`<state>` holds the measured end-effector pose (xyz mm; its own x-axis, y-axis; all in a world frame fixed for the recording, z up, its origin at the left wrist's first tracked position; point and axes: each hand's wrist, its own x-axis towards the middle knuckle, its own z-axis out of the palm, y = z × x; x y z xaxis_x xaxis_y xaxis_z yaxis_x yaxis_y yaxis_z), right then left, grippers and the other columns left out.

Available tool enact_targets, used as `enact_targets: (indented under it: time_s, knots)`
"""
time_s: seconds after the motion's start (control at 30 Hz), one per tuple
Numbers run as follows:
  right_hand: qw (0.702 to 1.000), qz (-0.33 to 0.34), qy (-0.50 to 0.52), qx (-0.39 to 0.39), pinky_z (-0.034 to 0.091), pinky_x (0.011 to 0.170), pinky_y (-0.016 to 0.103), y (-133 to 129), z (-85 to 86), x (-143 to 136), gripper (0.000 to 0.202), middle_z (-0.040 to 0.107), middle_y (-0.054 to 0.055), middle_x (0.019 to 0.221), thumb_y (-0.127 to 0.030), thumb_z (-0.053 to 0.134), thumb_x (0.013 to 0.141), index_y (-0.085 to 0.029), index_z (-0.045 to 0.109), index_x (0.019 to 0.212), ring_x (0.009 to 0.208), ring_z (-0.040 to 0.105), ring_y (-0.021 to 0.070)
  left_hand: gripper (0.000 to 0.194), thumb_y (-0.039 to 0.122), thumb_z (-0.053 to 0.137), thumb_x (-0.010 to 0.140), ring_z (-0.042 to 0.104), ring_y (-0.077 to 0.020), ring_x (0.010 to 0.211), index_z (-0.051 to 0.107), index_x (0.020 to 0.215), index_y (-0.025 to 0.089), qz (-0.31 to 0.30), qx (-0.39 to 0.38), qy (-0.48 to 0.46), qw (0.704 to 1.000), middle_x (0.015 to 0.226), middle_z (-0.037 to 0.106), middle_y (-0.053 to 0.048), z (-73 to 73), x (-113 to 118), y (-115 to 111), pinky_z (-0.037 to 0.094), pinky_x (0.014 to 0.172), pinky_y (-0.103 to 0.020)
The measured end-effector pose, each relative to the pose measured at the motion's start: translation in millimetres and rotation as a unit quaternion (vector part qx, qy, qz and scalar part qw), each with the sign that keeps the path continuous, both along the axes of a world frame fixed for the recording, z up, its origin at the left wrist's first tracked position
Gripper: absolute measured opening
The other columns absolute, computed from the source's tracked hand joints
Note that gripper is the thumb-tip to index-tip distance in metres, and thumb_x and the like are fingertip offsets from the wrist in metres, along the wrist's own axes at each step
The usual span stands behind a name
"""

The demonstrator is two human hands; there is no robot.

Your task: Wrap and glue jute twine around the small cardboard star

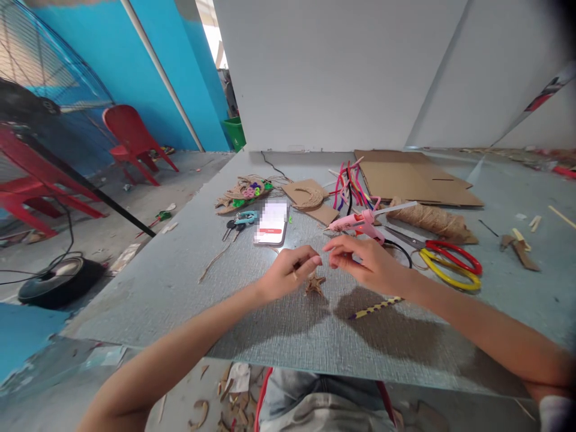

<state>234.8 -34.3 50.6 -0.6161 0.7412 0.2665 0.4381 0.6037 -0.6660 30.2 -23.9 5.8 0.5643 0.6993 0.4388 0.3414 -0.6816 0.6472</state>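
Observation:
My left hand (292, 271) is over the middle of the table, its thumb and forefinger pressed together. Whatever may be between those fingertips is too small to make out. Facing it, my right hand (357, 259) has bent fingers, with the forefinger stretched toward the left fingertips and nothing visible in its grasp. A small brown twine star (315, 285) lies on the table just below the hands. Beyond my right hand rests a pink hot glue gun (355, 223). A yellow patterned pencil (377, 308) lies under my right forearm.
Scissors (450, 264) with red and yellow handles lie at right, near a twine roll (427, 219). Cardboard (405, 177) and pipe cleaners (348, 186) are behind. A phone (272, 223), teal-tagged keys (245, 219) and a decorated twine piece (243, 193) sit left of centre.

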Motion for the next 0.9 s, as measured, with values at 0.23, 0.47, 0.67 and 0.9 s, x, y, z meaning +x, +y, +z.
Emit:
enact_targets:
  time_s: [0.23,0.47,0.67,0.9]
  knots:
    - [0.994,0.007,-0.020,0.106,0.042,0.090,0.034,-1.5,-11.5,-5.4,0.029,0.062,0.007,0.109,-0.029,0.060,0.081,-0.020,0.051,0.107,0.103,0.056,0.0185,0.046,0.049,0.015,0.095,0.044,-0.0238,0.111,0.033,0.126,0.020,0.042,0.140,-0.092,0.985,0.117,0.046,-0.014,-6.1,1.5,-6.9,0.039,0.091,-0.043]
    - [0.991,0.089,-0.017,0.103,0.040,0.092,0.038,-15.8,-22.1,-20.8,0.051,0.057,0.007,0.117,-0.028,0.059,0.080,-0.023,0.035,0.124,0.105,0.054,0.0195,0.041,0.053,0.023,0.093,0.027,-0.0271,0.128,0.031,0.126,0.031,0.051,0.310,-0.077,0.946,0.126,0.038,-0.007,-9.8,4.2,-6.1,0.025,0.104,-0.051]
    - [0.994,0.099,0.053,-0.018,0.046,0.082,0.029,-11.3,-13.5,-22.3,0.025,0.063,0.003,0.097,-0.025,0.051,0.086,-0.019,0.048,0.110,0.089,0.059,0.0137,0.039,0.055,0.017,0.092,0.034,-0.0271,0.123,0.029,0.121,0.033,0.092,0.357,-0.076,0.926,0.123,0.038,-0.006,7.7,9.8,11.3,0.029,0.103,-0.052]
    - [1.000,-0.025,0.008,-0.008,0.040,0.053,0.022,-12.9,19.5,14.5,0.011,0.061,-0.002,0.075,-0.027,0.048,0.089,-0.024,0.059,0.093,0.058,0.052,0.0084,0.045,0.055,0.016,0.093,0.034,-0.0275,0.124,0.033,0.124,0.027,0.042,0.236,-0.077,0.968,0.125,0.038,-0.010,24.1,4.9,21.2,0.029,0.103,-0.052]
